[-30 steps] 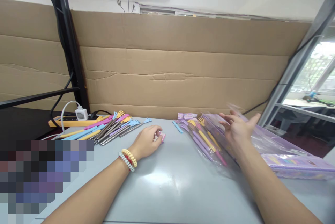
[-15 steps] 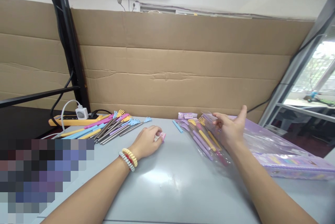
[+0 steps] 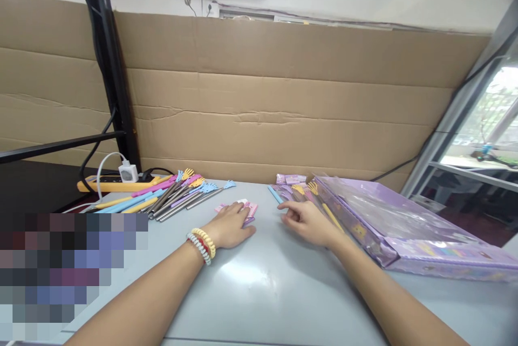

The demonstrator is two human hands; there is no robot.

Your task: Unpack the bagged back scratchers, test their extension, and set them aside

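My left hand lies palm down with its fingers spread, pressing on some small pink printed pieces that it partly covers. My right hand hovers over the table with loosely bent fingers, the index pointing left, and nothing visible in it. Just beyond its fingertips is a light blue stick. Several hand-shaped back scratchers with yellow and purple ends lie behind my right hand and are partly hidden by it. To their right stands a shallow purple box with clear plastic on it.
A pile of back scratchers with metal rods and coloured handles lies at the left. Behind it is a yellow power strip with a white charger. Small purple packets sit at the back, against the cardboard wall.
My right hand has moved left and down from beside the box to the middle. My left hand has flattened and spread over the pink pieces, more of which now show.
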